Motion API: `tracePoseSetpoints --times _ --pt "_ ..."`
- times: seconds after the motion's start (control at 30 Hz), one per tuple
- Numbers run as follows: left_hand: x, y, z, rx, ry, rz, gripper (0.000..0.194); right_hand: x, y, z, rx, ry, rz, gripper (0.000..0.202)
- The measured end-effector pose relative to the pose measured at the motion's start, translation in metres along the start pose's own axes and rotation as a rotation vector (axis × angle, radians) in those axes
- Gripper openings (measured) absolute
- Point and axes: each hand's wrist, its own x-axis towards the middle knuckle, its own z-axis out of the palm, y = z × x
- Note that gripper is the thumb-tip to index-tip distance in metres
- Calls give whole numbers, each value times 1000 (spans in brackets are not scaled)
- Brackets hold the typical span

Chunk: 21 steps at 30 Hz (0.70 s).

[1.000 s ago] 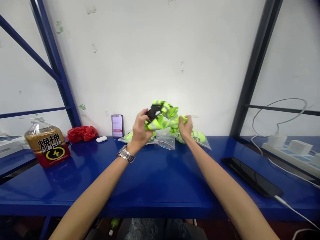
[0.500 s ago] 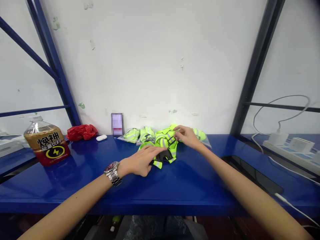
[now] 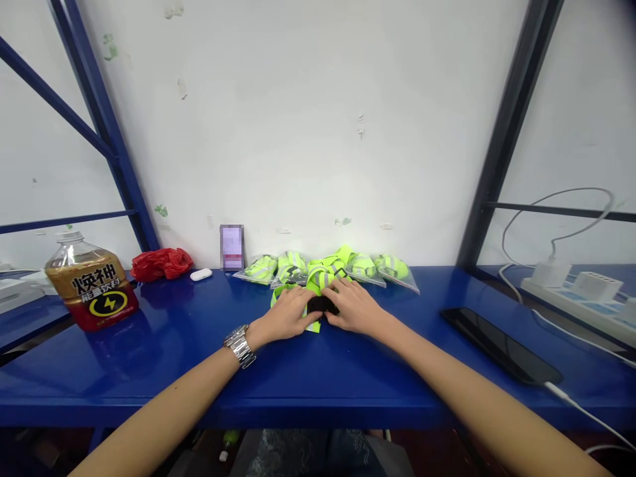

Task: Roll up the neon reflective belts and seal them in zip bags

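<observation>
A loose bundle of neon-yellow reflective straps (image 3: 322, 269) with grey bands lies at the middle of the blue table. Between my two hands sits a black piece (image 3: 322, 305) of the bundle; its exact shape is hidden. My left hand (image 3: 284, 314) grips the bundle from the left, thumb toward the middle. From the right, my right hand (image 3: 354, 307) curls its fingers over the straps, thumb near the left one's. Behind, clear bags of folded yellow straps lie against the wall, a pair at left (image 3: 292, 267) and a pair at right (image 3: 393, 266).
A large drink bottle (image 3: 92, 285) and a red plastic bag (image 3: 161, 264) stand at left. Near them are a small white case (image 3: 201, 274) and a propped-up phone (image 3: 232, 248). A dark phone (image 3: 501, 346) on a cable lies at right, by a power strip (image 3: 571, 298).
My right hand has come down and left from the back of the bundle to its front, beside my left hand. Both hands now close around the black piece.
</observation>
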Motion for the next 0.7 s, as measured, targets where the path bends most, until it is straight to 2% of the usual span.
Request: tracePoseSetpoints --times 0.2,0.43,0.5,0.6,0.7 --pt "4 7 1 -27 141 7 31 6 -11 -6 -68 -19 78 21" --pt "3 7 1 60 156 58 25 3 -12 -1 -64 -72 94 21" --pt "2 4 -2 35 178 35 25 1 -3 -2 -61 -49 138 21" --pt "-2 -10 -7 -86 227 -64 27 -6 23 -5 4 -21 254 21" --pt "-4 -26 -11 -219 314 -200 32 -12 49 -8 207 18 309 17"
